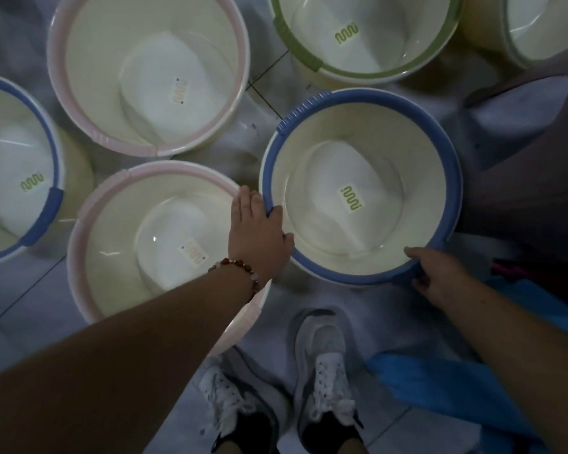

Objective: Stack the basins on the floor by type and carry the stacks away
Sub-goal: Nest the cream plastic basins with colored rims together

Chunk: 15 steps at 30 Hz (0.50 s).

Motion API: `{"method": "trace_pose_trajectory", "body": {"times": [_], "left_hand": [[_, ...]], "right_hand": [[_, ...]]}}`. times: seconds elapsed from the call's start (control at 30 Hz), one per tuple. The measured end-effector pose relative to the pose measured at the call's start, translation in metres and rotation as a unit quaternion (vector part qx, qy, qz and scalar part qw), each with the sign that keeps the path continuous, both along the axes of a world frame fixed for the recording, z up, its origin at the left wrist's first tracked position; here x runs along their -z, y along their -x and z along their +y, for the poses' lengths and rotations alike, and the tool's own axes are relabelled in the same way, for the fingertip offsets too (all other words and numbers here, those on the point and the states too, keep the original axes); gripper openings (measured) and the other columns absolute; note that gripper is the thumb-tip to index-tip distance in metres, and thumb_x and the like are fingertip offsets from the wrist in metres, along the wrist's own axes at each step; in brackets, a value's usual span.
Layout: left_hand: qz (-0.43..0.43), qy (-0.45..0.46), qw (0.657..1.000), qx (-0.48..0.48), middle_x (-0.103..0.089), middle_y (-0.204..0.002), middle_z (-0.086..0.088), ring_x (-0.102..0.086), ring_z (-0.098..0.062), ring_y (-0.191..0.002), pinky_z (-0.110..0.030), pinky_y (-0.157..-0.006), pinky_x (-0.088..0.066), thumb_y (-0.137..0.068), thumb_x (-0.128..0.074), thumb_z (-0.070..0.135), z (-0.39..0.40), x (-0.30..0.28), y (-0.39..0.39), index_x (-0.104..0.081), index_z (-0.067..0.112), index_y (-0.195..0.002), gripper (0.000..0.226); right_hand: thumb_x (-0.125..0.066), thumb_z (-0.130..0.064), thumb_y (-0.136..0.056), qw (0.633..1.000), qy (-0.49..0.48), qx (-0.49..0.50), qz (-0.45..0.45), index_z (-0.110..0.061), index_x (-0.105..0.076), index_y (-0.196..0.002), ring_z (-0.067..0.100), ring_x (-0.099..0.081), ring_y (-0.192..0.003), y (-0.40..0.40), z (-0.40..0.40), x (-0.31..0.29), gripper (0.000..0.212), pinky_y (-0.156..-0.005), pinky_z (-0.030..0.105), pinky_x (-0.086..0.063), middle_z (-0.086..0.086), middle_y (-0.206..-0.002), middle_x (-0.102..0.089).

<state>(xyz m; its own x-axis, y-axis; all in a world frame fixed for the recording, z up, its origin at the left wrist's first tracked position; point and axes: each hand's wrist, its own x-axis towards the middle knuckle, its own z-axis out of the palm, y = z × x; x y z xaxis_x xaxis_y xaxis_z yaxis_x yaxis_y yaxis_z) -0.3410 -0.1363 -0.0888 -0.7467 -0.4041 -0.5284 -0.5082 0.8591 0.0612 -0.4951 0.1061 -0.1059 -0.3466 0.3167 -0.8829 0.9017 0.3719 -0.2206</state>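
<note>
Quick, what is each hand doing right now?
Left hand: grips the rim of the blue-rimmed basin, thumb inside.
Right hand: grips the same basin's near rim, fingers curled under.

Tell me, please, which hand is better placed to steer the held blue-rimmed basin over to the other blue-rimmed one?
Left hand, probably: it grips the blue-rimmed cream plastic basin on the side facing the second blue-rimmed basin at far left. The right hand holds the near rim.
</note>
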Motion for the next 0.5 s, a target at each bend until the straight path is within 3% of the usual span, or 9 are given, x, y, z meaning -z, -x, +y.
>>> {"method": "trace_pose_trajectory", "body": {"times": [0.1,0.2,0.27,0.37,0.5], "left_hand": [[0.032,-0.03,0.999,-0.017,-0.034,-0.15,-0.027,-0.015,-0.043,-0.147,-0.05,-0.123,-0.005,-0.092,-0.046,0.048,-0.005,-0.012,-0.004,-0.055,0.015,-0.132,0.053],[0.064,-0.069,0.994,-0.062,-0.047,-0.136,-0.026,-0.031,-0.044,-0.138,-0.05,-0.119,-0.02,-0.089,-0.048,0.046,-0.005,-0.04,-0.01,-0.064,0.013,-0.119,0.048],[0.099,-0.11,0.981,-0.122,-0.05,-0.127,-0.022,-0.047,-0.039,-0.121,-0.045,-0.107,-0.038,-0.089,-0.056,0.041,-0.004,-0.062,-0.018,-0.064,0.011,-0.12,0.045],[0.125,-0.209,0.94,-0.238,-0.043,-0.131,-0.012,-0.057,-0.027,-0.101,-0.042,-0.089,-0.053,-0.089,-0.063,0.032,-0.006,-0.097,-0.027,-0.041,0.019,-0.143,0.06],[0.159,-0.246,0.91,-0.294,-0.044,-0.132,-0.006,-0.056,-0.024,-0.107,-0.045,-0.09,-0.052,-0.088,-0.066,0.025,-0.028,-0.142,-0.045,-0.007,0.032,-0.155,0.09]], "right_hand": [[-0.068,-0.011,-0.089,0.999,0.027,0.045,-0.014,-0.009,-0.06,-0.092,0.016,-0.055,-0.071,0.002,0.007,-0.02,0.009,-0.04,0.02,-0.046,0.003,-0.082,-0.057],[-0.067,-0.004,-0.086,0.992,0.081,0.097,-0.026,-0.011,-0.059,-0.081,0.017,-0.058,-0.075,0.003,0.011,-0.055,0.012,-0.059,0.025,-0.053,0.003,-0.082,-0.059],[-0.067,-0.002,-0.086,0.99,0.093,0.097,-0.042,-0.009,-0.059,-0.08,0.019,-0.058,-0.076,0.001,0.01,-0.079,0.011,-0.072,0.028,-0.052,0.005,-0.082,-0.059],[-0.066,-0.001,-0.084,0.993,0.082,0.077,-0.049,-0.008,-0.058,-0.078,0.02,-0.057,-0.076,0.004,0.006,-0.114,0.013,-0.076,0.031,-0.05,0.006,-0.08,-0.057],[-0.062,-0.002,-0.086,0.996,0.074,0.03,-0.037,-0.008,-0.056,-0.077,0.02,-0.055,-0.074,0.012,-0.014,-0.169,0.013,-0.063,0.033,-0.053,0.006,-0.077,-0.055]]}}
